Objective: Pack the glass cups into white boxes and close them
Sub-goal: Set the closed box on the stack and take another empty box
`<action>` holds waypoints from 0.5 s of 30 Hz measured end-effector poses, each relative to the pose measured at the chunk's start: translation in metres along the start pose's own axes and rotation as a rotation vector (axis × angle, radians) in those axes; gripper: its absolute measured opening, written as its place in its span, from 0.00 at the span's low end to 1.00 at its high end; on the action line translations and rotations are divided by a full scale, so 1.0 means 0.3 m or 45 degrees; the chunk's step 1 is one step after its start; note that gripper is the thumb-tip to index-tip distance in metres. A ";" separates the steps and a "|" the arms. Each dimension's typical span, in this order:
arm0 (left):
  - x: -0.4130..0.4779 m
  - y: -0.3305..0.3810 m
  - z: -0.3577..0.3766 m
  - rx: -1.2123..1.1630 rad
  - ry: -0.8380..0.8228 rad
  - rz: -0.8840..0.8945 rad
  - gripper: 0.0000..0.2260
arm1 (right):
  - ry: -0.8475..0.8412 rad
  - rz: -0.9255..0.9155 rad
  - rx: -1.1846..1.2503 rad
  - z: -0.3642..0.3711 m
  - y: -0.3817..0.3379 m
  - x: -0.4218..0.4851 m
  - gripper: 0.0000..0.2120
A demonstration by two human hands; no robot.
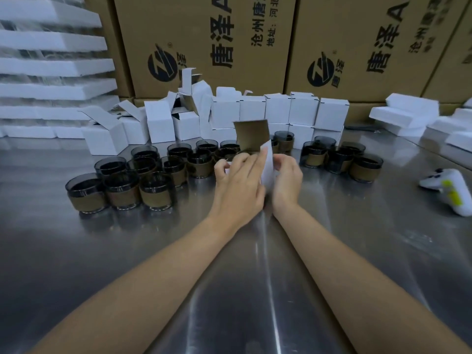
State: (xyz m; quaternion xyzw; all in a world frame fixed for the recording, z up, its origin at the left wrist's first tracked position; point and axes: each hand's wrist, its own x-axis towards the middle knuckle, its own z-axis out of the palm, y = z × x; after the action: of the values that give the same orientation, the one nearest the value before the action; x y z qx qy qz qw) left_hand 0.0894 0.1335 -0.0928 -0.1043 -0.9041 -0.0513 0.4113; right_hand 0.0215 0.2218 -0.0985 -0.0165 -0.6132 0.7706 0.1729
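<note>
**Box held in both hands, lid flap up**

Both forearms reach out over the steel surface (229,277); the hands meet at mid-frame around one white box (268,167).

Left hand (238,185): fingers curled, gripping the box's near-left side and covering much of it. Right hand (287,180): fingers curled in against the box's right wall, gripping it from that side. The box's base is hidden by the hands, so contact with the surface cannot be told.

Lid flap (251,135) stands upright at the far edge, brown inner face toward the camera; the box is not yet closed. Whether a cup sits inside cannot be told; the hands hide the opening.

Glass cups (155,192): dark tinted, each with a brown band round its lower half; a dense cluster stands upright left of the hands; a smaller group (365,167) stands to the right, apart from the first.

Behind the cups: closed boxes (304,109) stacked in tidy rows at centre-right; open boxes (104,139) with flaps raised, jumbled at left.

Far back: brown cartons (204,34) with black print form a wall. Foam sheets (51,67) stacked at far left; foam pieces (403,113) lie at right. A white device (449,190) with yellow markings rests on the surface near the right edge.
</note>
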 end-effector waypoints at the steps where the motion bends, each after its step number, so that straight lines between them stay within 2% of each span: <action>1: 0.000 -0.003 0.009 -0.039 0.006 0.044 0.28 | -0.059 -0.016 -0.084 0.001 0.010 0.000 0.10; 4: 0.006 -0.006 0.018 -0.109 0.115 0.048 0.27 | -0.058 -0.027 -0.141 0.005 0.016 0.001 0.12; 6: 0.011 -0.015 0.021 -0.235 0.213 -0.111 0.24 | 0.034 -0.046 -0.061 0.004 0.006 0.005 0.13; 8: 0.013 -0.035 0.029 -0.390 0.222 -0.325 0.21 | 0.054 -0.116 -0.001 0.002 -0.003 0.000 0.12; 12: 0.015 -0.086 0.052 -0.855 0.196 -0.673 0.17 | -0.149 -0.313 0.017 0.010 -0.017 -0.032 0.05; 15: 0.018 -0.096 0.056 -0.994 0.234 -0.801 0.11 | -0.202 -0.382 -0.124 0.015 -0.007 -0.037 0.08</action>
State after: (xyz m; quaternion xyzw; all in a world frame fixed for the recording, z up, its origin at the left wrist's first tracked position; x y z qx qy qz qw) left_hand 0.0670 0.1092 -0.1002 0.0321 -0.7653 -0.5157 0.3840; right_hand 0.0314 0.2147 -0.0976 0.1276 -0.6569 0.7046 0.2360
